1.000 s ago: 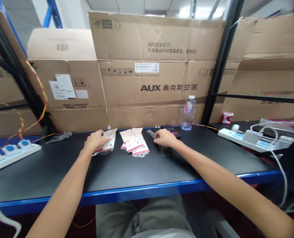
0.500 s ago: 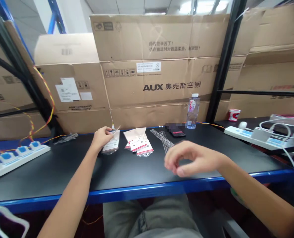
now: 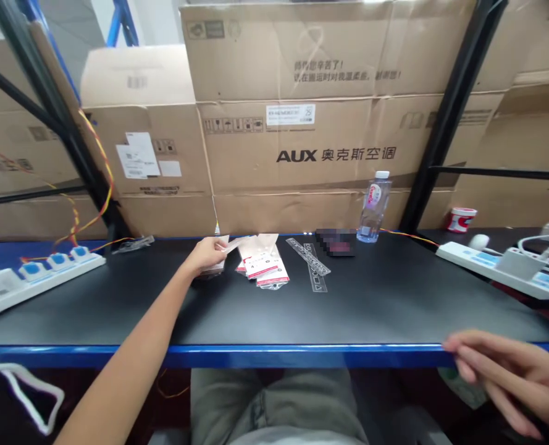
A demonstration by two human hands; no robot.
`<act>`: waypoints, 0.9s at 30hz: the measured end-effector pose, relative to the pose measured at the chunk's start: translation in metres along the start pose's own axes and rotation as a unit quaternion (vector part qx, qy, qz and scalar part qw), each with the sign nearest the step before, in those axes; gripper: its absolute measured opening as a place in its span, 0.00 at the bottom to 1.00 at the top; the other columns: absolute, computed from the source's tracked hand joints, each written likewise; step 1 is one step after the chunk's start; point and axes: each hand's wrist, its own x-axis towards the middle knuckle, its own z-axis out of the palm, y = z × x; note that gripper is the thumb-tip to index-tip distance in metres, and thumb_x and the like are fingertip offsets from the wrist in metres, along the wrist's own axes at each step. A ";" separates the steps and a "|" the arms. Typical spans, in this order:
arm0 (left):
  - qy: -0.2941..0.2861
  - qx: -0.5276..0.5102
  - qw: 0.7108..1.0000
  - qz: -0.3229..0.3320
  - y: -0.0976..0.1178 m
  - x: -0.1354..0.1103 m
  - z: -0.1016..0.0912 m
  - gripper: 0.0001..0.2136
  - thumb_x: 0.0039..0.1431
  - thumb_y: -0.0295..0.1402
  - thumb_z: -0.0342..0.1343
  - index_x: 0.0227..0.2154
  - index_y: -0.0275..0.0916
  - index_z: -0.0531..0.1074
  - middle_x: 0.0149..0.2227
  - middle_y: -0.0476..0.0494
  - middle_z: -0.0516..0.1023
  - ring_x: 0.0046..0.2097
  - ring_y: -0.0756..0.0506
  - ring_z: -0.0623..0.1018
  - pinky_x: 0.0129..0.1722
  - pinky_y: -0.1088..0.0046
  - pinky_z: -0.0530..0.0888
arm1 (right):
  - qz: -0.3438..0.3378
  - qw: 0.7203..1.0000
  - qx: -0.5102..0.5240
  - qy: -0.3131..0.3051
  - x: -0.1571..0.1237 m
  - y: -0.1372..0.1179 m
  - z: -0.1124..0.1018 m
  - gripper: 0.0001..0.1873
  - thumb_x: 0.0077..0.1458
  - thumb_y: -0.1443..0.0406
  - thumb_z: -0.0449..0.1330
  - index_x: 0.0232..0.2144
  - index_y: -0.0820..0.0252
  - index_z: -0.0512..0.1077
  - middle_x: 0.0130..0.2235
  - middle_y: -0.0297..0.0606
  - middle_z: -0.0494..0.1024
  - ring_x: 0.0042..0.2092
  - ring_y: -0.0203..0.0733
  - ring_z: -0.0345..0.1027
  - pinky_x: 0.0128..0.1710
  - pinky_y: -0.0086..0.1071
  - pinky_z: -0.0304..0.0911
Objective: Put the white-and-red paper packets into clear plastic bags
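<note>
A pale flat packet point(image 3: 213, 271) is pinched in the left hand point(image 3: 205, 256), at the far edge of the tabletop, just left of centre in the frame. The thumb and fingers are pressed together on it, and a thin pale strip point(image 3: 239, 245) sticks out to the right past the fingertips. The hand hides most of the packet, so its print cannot be made out.

Just to the right lies an overlapping stack of packets point(image 3: 262, 267) in clear sleeves, with pale paper flaps and red-and-white labels. Their small print is too blurred to read. Beside them lie two clear ruler-like plastic stencils point(image 3: 307, 258), crossing at a narrow angle.

The right hand point(image 3: 506, 374) is far off at the lower right, over the blue table edge point(image 3: 265, 356), and the frame cuts it off. Its fingers are slightly spread and hold nothing.

Along the back stand a water bottle point(image 3: 373, 209) and a phone-like object point(image 3: 336, 242) hidden by pixelation. AUX cardboard boxes point(image 3: 334, 133) fill the upper frame, and power strips point(image 3: 37, 277) lie at the left.
</note>
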 end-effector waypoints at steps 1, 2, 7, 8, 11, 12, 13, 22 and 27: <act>-0.003 -0.038 0.999 0.000 0.004 -0.001 0.000 0.16 0.39 0.31 0.61 0.35 0.34 0.78 0.31 0.43 0.79 0.31 0.44 0.77 0.30 0.73 0.69 | 0.023 1.000 0.014 -0.005 0.012 -0.022 0.011 0.16 0.54 0.46 0.57 0.40 0.41 0.76 0.27 0.46 0.73 0.09 0.35 0.58 0.07 0.27 0.45; -0.006 -0.075 0.997 0.002 0.008 -0.001 0.000 0.14 0.39 0.31 0.61 0.34 0.34 0.77 0.29 0.44 0.78 0.29 0.46 0.76 0.28 0.73 0.68 | 0.020 1.000 0.011 -0.001 0.027 -0.048 0.025 0.19 0.55 0.45 0.57 0.42 0.45 0.75 0.22 0.39 0.70 0.10 0.34 0.58 0.08 0.26 0.46; -0.021 -0.235 0.971 0.031 0.054 -0.010 0.001 0.08 0.42 0.32 0.63 0.26 0.35 0.74 0.23 0.51 0.71 0.23 0.54 0.65 0.22 0.78 0.60 | -0.129 0.978 0.032 -0.159 0.119 -0.158 0.114 0.22 0.56 0.48 0.59 0.46 0.55 0.72 0.29 0.35 0.73 0.22 0.34 0.68 0.19 0.27 0.65; -0.033 -0.276 0.960 0.036 0.067 -0.014 0.003 0.08 0.43 0.33 0.64 0.26 0.36 0.73 0.22 0.53 0.69 0.21 0.55 0.62 0.20 0.78 0.57 | -0.146 0.971 0.054 -0.182 0.137 -0.171 0.132 0.25 0.55 0.49 0.61 0.51 0.54 0.69 0.35 0.37 0.76 0.28 0.36 0.72 0.23 0.29 0.69; -0.109 -0.378 0.917 0.066 0.102 -0.025 0.007 0.11 0.44 0.34 0.67 0.29 0.36 0.74 0.23 0.53 0.68 0.21 0.56 0.62 0.21 0.79 0.59 | -0.155 0.954 0.136 -0.216 0.177 -0.189 0.175 0.39 0.50 0.53 0.67 0.60 0.49 0.56 0.50 0.41 0.72 0.42 0.42 0.75 0.35 0.35 0.75; -0.153 -0.399 0.901 0.076 0.109 -0.026 0.007 0.12 0.46 0.36 0.66 0.32 0.36 0.75 0.26 0.51 0.71 0.23 0.56 0.66 0.23 0.78 0.64 | -0.154 0.953 0.170 -0.199 0.186 -0.191 0.184 0.38 0.48 0.55 0.68 0.58 0.50 0.57 0.49 0.41 0.73 0.43 0.43 0.75 0.37 0.36 0.76; -0.171 -0.415 0.889 0.087 0.113 -0.027 0.007 0.13 0.47 0.38 0.66 0.35 0.36 0.76 0.30 0.48 0.74 0.25 0.55 0.69 0.26 0.77 0.68 | -0.160 0.952 0.202 -0.166 0.193 -0.192 0.190 0.34 0.48 0.57 0.68 0.55 0.52 0.59 0.47 0.40 0.73 0.44 0.43 0.75 0.37 0.36 0.76; -0.057 -0.263 0.961 0.065 0.079 -0.016 0.025 0.25 0.47 0.46 0.66 0.47 0.39 0.74 0.48 0.37 0.78 0.48 0.39 0.77 0.40 0.66 0.75 | -0.137 0.950 0.275 -0.055 0.222 -0.170 0.193 0.17 0.43 0.71 0.55 0.39 0.57 0.64 0.29 0.29 0.74 0.30 0.36 0.71 0.31 0.31 0.71; -0.158 -0.403 0.895 0.105 0.091 -0.027 0.036 0.27 0.49 0.44 0.67 0.51 0.37 0.70 0.46 0.35 0.80 0.44 0.38 0.80 0.40 0.61 0.77 | -0.152 0.952 0.264 -0.032 0.221 -0.173 0.191 0.09 0.49 0.65 0.54 0.36 0.55 0.64 0.30 0.30 0.71 0.29 0.35 0.67 0.25 0.28 0.66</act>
